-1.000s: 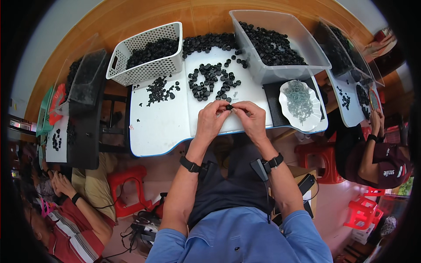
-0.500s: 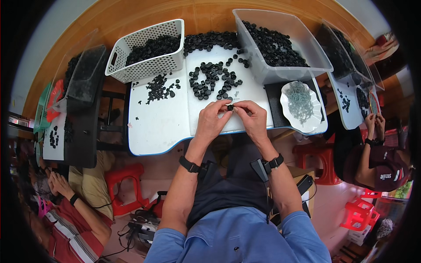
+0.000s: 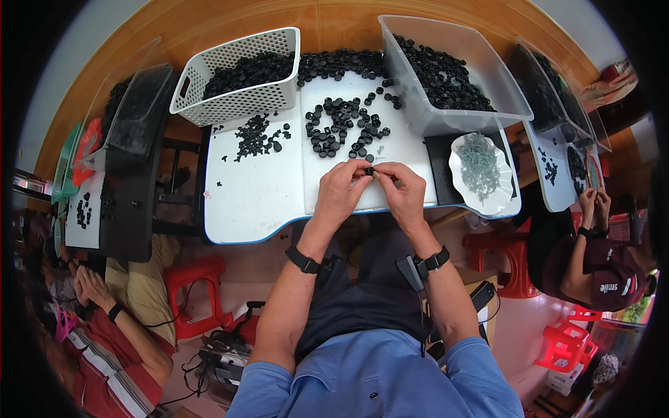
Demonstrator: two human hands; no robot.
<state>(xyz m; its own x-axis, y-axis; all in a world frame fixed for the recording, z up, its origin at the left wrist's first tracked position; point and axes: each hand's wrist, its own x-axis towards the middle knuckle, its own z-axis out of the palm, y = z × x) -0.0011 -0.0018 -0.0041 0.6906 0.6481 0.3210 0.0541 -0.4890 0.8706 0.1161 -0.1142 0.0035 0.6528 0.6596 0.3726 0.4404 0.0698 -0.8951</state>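
Little has moved since the earlier frame: the head view has shifted slightly, while both hands keep their place at the near edge of the loose cluster of round black pieces [image 3: 339, 117]. Left hand [image 3: 338, 188] and right hand [image 3: 403, 191] meet at their fingertips, thumbs and forefingers pinching one small black piece [image 3: 370, 171] between them, just on the near side of that cluster; its finer details are too small to tell. Left of the cluster lies a pile of smaller black parts [image 3: 252, 139] on the white table [image 3: 258, 198]. To its right, a scalloped white plate [image 3: 491, 203] bearing thin bluish-green bits [image 3: 479, 164] rests partly over a black mat [image 3: 439, 164]. Beyond the cluster stretches a dense heap of black pieces [image 3: 341, 64], with a perforated white basket [image 3: 244, 104] beyond it to the left and a translucent bin [image 3: 453, 120] beyond it to the right, both holding black pieces.
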